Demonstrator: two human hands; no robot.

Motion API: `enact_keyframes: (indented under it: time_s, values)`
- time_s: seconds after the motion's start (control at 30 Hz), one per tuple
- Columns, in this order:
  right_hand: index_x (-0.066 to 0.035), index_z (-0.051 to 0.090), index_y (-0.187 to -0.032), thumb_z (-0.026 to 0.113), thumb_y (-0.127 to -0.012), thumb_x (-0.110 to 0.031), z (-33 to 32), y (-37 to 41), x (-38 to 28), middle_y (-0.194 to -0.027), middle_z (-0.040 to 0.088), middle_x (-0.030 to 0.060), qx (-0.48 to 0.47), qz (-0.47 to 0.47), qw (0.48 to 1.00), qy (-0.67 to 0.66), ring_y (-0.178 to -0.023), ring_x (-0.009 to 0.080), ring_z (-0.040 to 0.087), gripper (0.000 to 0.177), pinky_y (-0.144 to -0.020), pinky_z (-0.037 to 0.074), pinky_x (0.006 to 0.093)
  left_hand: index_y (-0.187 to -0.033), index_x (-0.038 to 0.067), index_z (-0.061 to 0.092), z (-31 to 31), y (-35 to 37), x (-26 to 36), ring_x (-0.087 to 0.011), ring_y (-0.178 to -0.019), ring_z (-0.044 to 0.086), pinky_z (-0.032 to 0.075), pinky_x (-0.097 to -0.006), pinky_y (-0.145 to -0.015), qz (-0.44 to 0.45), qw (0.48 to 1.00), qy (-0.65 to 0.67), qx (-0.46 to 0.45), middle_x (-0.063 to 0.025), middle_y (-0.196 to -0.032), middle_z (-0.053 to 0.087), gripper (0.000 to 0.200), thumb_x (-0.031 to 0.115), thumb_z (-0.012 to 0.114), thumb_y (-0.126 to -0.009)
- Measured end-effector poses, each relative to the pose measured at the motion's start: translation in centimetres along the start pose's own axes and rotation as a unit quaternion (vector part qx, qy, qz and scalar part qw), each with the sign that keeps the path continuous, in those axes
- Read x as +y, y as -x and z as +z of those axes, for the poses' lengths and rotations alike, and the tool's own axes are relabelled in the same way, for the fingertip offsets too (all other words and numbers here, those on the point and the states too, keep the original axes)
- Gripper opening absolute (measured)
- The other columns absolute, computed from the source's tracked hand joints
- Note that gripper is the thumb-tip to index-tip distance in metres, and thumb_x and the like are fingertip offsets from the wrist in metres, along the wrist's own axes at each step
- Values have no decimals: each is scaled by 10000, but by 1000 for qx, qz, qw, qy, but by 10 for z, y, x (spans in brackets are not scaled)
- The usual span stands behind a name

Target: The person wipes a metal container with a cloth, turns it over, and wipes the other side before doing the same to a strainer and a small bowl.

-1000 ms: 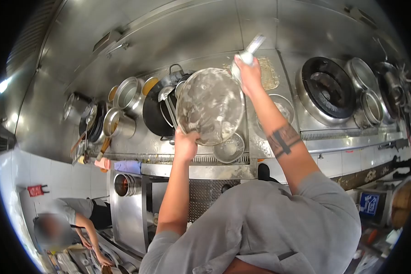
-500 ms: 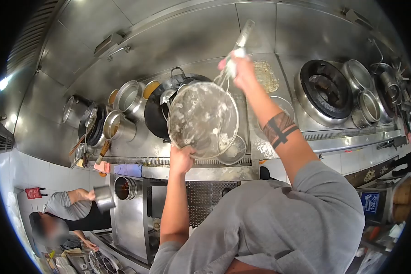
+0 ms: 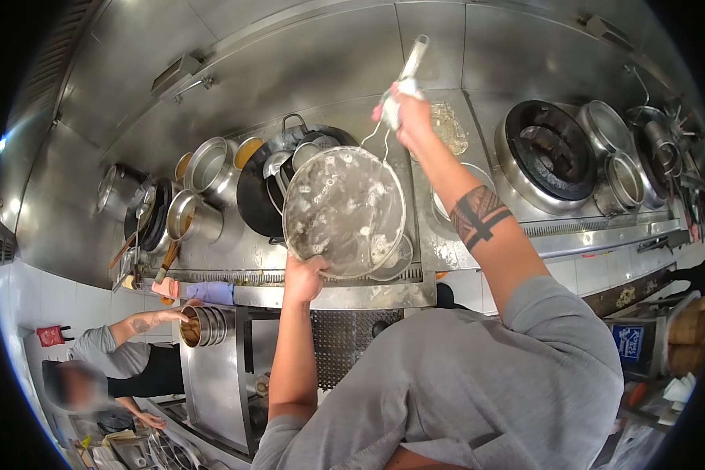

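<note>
A large round wire strainer (image 3: 343, 211), with pale residue stuck on its mesh, is held tilted over the steel counter. My left hand (image 3: 304, 278) is closed on its lower left rim. At the upper right, my right hand (image 3: 406, 113) grips the strainer's long handle (image 3: 413, 56) through a white cloth (image 3: 399, 112). Behind the strainer, to the left, sits a black wok (image 3: 260, 184) with ladles and bowls in it. A round metal bowl (image 3: 392, 258) lies partly hidden under the strainer's lower right edge.
Steel pots (image 3: 211, 164) and a pot with a brush (image 3: 194, 218) stand left. A black wok (image 3: 548, 153) on a ring burner and more pots (image 3: 625, 180) are right. Another person (image 3: 110, 352) at lower left has a hand on stacked metal containers (image 3: 204, 325).
The view has shifted slightly. The strainer and both hands remain together, with the mesh turned a little. The other person's metal pot has moved from the raised hand's position onto or behind the stacked containers.
</note>
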State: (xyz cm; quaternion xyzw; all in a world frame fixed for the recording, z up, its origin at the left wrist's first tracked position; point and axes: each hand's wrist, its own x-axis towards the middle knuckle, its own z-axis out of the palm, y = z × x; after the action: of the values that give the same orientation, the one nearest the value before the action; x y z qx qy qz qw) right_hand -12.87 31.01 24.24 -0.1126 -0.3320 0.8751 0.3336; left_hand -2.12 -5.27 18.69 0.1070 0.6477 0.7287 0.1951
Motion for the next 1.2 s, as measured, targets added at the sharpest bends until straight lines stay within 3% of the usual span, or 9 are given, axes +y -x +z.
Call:
enact_keyframes:
  time_s: [0.3,0.37,0.57,0.73,0.83,0.9,0.97,1.03,1.2]
  values:
    - [19,525,-1213,661,-1005,-145,27,17,6,-896,678,162,-11,-39,992,118,-778,301,710,298,-678,616,450,-1240,-55,614,26,-25,-8,-246,-1045,663,533,-354,-885,-4,988,152,-9,-114,-1155,689,539,-186,556,-720]
    - [42,525,-1256,680,-971,-130,19,42,39,-1037,703,255,-1,-283,842,460,-904,396,728,367,-854,595,481,-1233,-53,620,39,-31,-7,-245,-1044,665,536,-361,-878,19,982,189,-3,-116,-1151,691,531,-195,557,-725]
    - [-129,379,-1579,663,-985,-211,18,87,64,-1392,615,241,-155,-323,769,529,-1237,376,642,664,-1010,523,391,-1284,-20,589,44,-44,-14,-270,-1035,665,544,-383,-854,48,985,161,-41,-118,-1176,670,602,-202,514,-716]
    - [-139,245,-1642,656,-948,-249,41,150,50,-1700,166,202,-459,-314,645,524,-1572,398,153,814,-1255,88,604,-1266,-27,585,43,-51,-22,-228,-1036,661,532,-331,-828,26,985,166,-41,-109,-1159,678,571,-183,531,-719]
    - [-113,212,-1643,642,-928,-189,29,101,57,-1703,151,208,-233,-370,672,598,-1573,404,140,839,-1255,66,606,-1302,-16,538,50,-32,-10,-262,-1033,655,533,-378,-805,6,978,201,-55,-125,-1184,635,621,-190,502,-708]
    - [-110,220,-1636,623,-887,-129,28,93,65,-1671,238,230,-117,-413,664,612,-1521,420,287,851,-1244,216,558,-1314,-18,532,50,-33,-11,-268,-1070,655,547,-392,-852,0,979,195,-57,-135,-1197,634,634,-194,503,-706]
    - [-39,368,-1535,613,-894,-161,31,120,77,-1564,385,286,-300,-228,789,484,-1443,463,378,697,-1190,325,525,-1378,-14,499,40,-50,-27,-278,-1146,643,548,-401,-938,10,986,134,-96,-155,-1267,624,691,-194,508,-710]
    - [-123,487,-1511,577,-836,-3,29,150,88,-1547,489,168,-410,-74,715,562,-1324,385,561,692,-1094,492,447,-1408,-10,484,30,-59,-36,-283,-1171,640,542,-403,-1001,-2,989,122,-83,-161,-1298,617,707,-183,521,-724]
    - [-133,667,-1325,576,-767,65,-3,153,77,-1492,571,106,-438,-367,634,521,-1359,300,566,599,-1119,497,399,-1381,-7,507,26,-47,-31,-297,-1153,643,538,-401,-992,17,967,254,-21,-149,-1283,633,673,-218,467,-744]
